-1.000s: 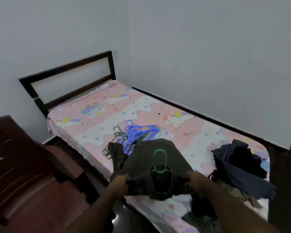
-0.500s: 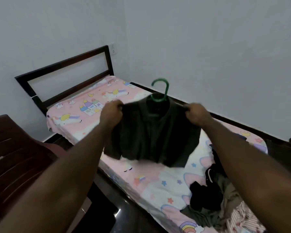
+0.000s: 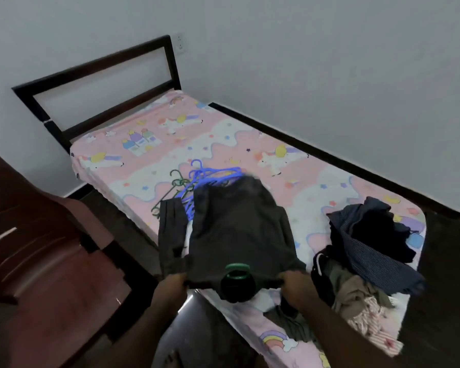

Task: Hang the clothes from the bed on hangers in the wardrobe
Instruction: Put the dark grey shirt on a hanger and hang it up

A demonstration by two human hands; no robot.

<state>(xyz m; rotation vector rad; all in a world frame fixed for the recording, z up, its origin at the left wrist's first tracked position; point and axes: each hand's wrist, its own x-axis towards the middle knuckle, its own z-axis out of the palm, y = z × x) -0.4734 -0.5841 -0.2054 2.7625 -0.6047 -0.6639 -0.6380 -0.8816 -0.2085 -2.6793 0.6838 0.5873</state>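
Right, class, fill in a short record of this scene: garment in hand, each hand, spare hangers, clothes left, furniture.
Garment: dark shirt on green hanger, spread over the bed
Left hand: grips one shirt shoulder
Right hand: grips the other shoulder
Spare hangers: blue hangers and dark green hangers, beyond the shirt
Clothes left: pile of clothes on the bed, right side
Furniture: brown chair left of the bed

The left hand [image 3: 170, 285] and right hand [image 3: 294, 284] each grip a shoulder of a dark grey shirt [image 3: 237, 227] on a green hanger [image 3: 237, 270]. The shirt is spread over a bed [image 3: 170, 139] with a pink unicorn sheet. Blue hangers [image 3: 213, 173] lie just beyond the shirt, and a heap of clothes [image 3: 369, 240] sits to its right.
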